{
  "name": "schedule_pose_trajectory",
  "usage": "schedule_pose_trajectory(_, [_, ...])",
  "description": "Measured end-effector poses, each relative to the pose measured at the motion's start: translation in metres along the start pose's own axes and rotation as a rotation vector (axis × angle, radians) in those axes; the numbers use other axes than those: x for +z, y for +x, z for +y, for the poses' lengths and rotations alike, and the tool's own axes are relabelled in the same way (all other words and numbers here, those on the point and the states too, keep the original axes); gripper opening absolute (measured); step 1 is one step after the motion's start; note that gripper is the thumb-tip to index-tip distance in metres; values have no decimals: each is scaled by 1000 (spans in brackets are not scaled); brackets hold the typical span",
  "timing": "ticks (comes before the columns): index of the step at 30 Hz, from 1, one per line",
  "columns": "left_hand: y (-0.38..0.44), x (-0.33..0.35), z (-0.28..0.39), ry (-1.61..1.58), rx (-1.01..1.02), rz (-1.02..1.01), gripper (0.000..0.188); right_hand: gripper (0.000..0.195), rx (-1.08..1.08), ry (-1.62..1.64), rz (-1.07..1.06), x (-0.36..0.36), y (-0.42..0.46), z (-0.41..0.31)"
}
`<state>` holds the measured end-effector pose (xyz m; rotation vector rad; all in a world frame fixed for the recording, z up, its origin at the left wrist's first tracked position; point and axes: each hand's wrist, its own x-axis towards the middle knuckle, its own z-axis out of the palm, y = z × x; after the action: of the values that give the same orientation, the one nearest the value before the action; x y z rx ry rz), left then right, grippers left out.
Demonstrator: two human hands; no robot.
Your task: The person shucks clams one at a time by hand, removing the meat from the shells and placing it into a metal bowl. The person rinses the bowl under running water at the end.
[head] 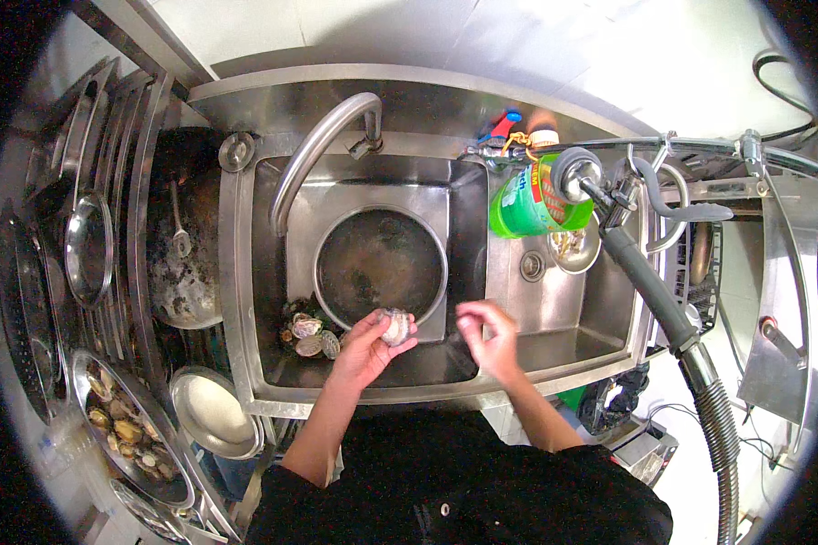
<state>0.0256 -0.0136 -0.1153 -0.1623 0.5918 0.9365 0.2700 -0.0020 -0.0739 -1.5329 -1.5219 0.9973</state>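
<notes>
My left hand [368,347] holds a small shellfish [397,327], likely an abalone, over the near rim of a large round metal pan [443,269]. The pan has a dark, stained inside and lies in the left basin of a stainless-steel sink [266,272]. Several loose shells [308,346] are gathered in that basin's near left corner, beside the pan. Above the divider between the basins, my right hand [492,337] is raised with bent fingers. Its fingertips are blurred, so whether anything small is between them cannot be told.
A curved faucet [313,146] arches over the left basin. Beside the right basin's drain are a green plastic jug [518,208] and a small bowl of scraps [574,255]. A spray hose [647,286] hangs at right. Left stand a blackened wok [184,293] and a tray of shellfish [177,494].
</notes>
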Motion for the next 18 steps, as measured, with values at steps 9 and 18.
schedule_pose_trajectory(9, [3,7,-19,473,112,138,25,29,6,53,-294,42,7,-20])
schedule_pose_trajectory(18, [117,-148,15,1872,409,633,15,41,59,-319,-404,28,-22,34])
